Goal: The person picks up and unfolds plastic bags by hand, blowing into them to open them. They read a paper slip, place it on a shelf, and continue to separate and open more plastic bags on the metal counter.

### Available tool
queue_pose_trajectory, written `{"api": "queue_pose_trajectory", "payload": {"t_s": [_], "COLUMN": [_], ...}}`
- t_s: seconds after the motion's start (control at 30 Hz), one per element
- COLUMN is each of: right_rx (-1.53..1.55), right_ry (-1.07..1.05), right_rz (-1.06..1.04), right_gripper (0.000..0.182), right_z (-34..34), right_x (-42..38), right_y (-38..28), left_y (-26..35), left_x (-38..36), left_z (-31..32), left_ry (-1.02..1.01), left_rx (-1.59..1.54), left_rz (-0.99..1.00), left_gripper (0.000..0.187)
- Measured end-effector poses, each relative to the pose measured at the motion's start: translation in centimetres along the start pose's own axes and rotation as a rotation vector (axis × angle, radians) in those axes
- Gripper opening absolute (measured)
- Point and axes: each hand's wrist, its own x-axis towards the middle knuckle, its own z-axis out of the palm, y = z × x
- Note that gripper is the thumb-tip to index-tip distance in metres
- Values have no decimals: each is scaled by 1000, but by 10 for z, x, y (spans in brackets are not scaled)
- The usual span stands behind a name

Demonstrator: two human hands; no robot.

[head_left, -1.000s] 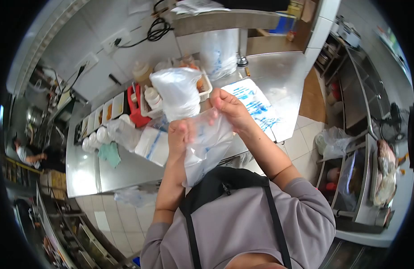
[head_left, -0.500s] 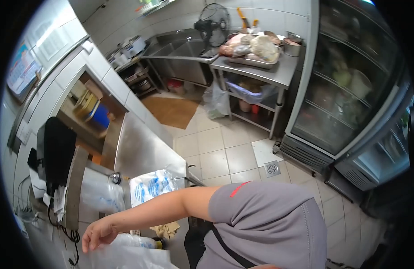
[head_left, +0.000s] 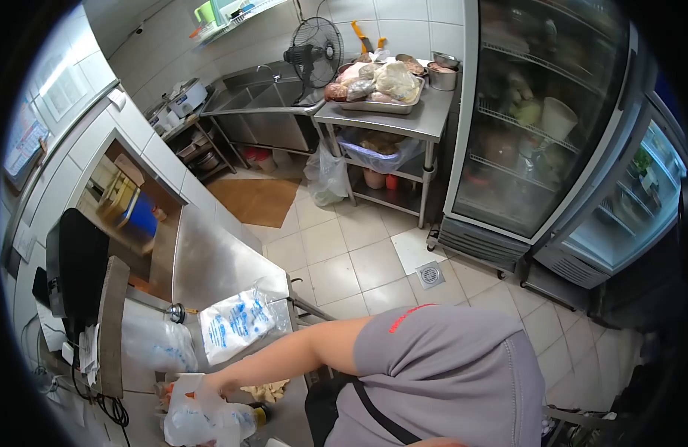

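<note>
My right arm reaches left across the counter. My right hand (head_left: pixel 216 384) is at a clear plastic bag (head_left: pixel 189 423), whose film covers part of the fingers; they look closed on it. Beside the bag lies a plastic-wrapped bottle with a dark cap (head_left: pixel 261 414). A crumpled tan cloth (head_left: pixel 268 392) is just right of the hand. Above it lie a white pack with blue print (head_left: pixel 236 325) and a stack of clear bags (head_left: pixel 159 344). Of my left hand, only a sliver of skin shows at the bottom edge, its fingers hidden.
A steel counter (head_left: pixel 217 249) adjoins a pass-through opening. Behind are a sink (head_left: pixel 266 97), a fan (head_left: pixel 316 54) and a steel table (head_left: pixel 426 123) with a tray of bagged food (head_left: pixel 374 106). Glass-door fridges (head_left: pixel 537 127) stand right. A brown mat (head_left: pixel 256 201) lies on the floor.
My right hand has moved right and is now partly covered by the plastic bag, which has been lifted and bunched. The view has shifted slightly, so the room sits further left.
</note>
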Motion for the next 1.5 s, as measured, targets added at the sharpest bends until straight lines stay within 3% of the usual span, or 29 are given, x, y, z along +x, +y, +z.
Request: {"api": "queue_pose_trajectory", "payload": {"t_s": [0.1,0.3,0.33,0.37,0.43,0.47,0.6,0.67,0.77,0.8,0.83,0.87,0.93,0.97,1.0,1.03,1.07,1.1,1.13,1.17,1.2,1.23,1.3,1.33,1.37,1.4,1.43,1.47,1.5], "right_rx": [-345,-198,-273,-268,-1231,-1348,-862,-713,-600,-636,-666,-757,-868,-789,-140,-123,-728,-622,-812,-878,-945,-893,-555,-657,-789,-784,-817,-766,-787], "right_ry": [51,-254,-192,-195,-149,-146,-225,-311,-392,-276,-168,-176,-419,-604,-376,-439,-484,-538,-477,-555,-417,-393,-292,-225,-351,-334,-432,-341,-363], "right_rz": [-7,-210,-56,-53,11,12,-307,-461,-587,-448,-306,-276,-536,-750,-291,-36,-422,-339,-178,-200,-270,-130,-236,-216,-221,-85,-115,-272,-255], "right_gripper": [37,59,64,64,80,81,86,89,91,91,90,74,52,43,36,47,59,66,77,100,120,124,101,86,71,59,55,52,52], "right_z": [25,89,102,114,128,125,80,62,79,100,117,120,86,83,61,74,69,77,77,70,71,76,94,105,98,104,87,83,82], "right_x": [-54,-104,-104,-113,-142,-144,-111,-77,-77,-102,-120,-116,-53,-57,-40,-79,-97,-117,-126,-116,-116,-111,-103,-112,-104,-117,-108,-113,-111], "right_y": [-35,-135,-141,-149,-168,-159,-105,-72,-83,-122,-151,-149,-80,-84,-24,-64,-85,-109,-125,-122,-116,-124,-131,-143,-130,-137,-116,-107,-109], "left_y": [-4,-13,-15,-16,-19,-20,-39,-63,-84,-21,-28,-42,-90,-26,-43,-22,-10,-5,-21,-9,-4,10,17,28,40,47,54,58,59], "left_x": [1,6,6,7,7,8,13,14,16,5,11,23,45,31,28,14,6,1,-3,-5,-5,-7,-11,-15,-19,-25,-31,-34,-35], "left_z": [0,-2,-3,-4,-4,-5,-10,-15,-24,-33,-33,-30,13,2,8,5,3,2,6,-3,-10,-17,-26,-32,-39,-43,-45,-46,-48], "left_ry": [3,13,10,13,13,18,21,29,32,21,13,11,-21,-151,-117,-178,-213,-246,-250,-242,-265,-235,-166,-122,-77,-36,48,131,168], "left_rx": [43,69,75,78,94,98,126,405,816,149,102,61,-359,-221,24,-66,-9,-47,-276,-60,-109,-188,-220,-267,-317,-287,-319,-354,-339], "left_rz": [-3,-18,-25,-28,-30,-31,-44,231,650,45,-8,-66,-106,-225,-106,-49,-85,-170,-188,-155,-90,-209,-277,-313,-339,-373,-307,-232,-247], "left_gripper": [28,32,33,33,35,36,38,32,27,26,26,26,34,38,41,42,42,45,47,44,47,51,52,49,47,47,42,37,37]}}
